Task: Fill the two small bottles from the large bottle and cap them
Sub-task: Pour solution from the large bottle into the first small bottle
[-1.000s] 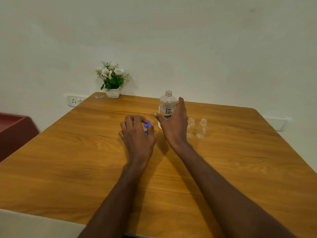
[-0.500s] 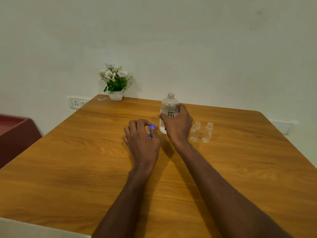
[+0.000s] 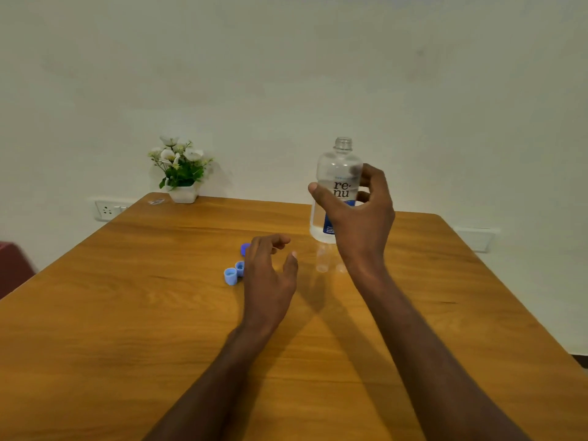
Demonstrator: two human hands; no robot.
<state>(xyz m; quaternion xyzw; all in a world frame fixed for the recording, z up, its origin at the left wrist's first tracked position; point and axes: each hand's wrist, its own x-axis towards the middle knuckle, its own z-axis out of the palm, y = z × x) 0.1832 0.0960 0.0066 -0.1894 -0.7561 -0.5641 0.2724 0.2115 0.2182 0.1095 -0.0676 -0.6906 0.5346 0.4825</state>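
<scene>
My right hand [image 3: 359,214] grips the large clear bottle [image 3: 337,173], uncapped and upright, lifted above the wooden table [image 3: 127,313]. Below it stands one small clear bottle [image 3: 323,259]; a second small bottle [image 3: 342,267] is mostly hidden behind my right wrist. My left hand [image 3: 270,275] hovers low over the table with relaxed fingers and holds nothing. Beside it lie two light blue caps [image 3: 230,276] and a darker blue cap [image 3: 245,248], partly hidden by my fingers.
A small white pot of white flowers [image 3: 181,173] stands at the table's far left corner, beside a small scrap [image 3: 156,202]. A wall socket [image 3: 106,211] sits left of the table. A dark red piece of furniture [image 3: 12,265] is at the left edge.
My right hand has lifted the large bottle off the table. My left hand has let go of the blue cap and drawn away to the right, uncovering the caps.
</scene>
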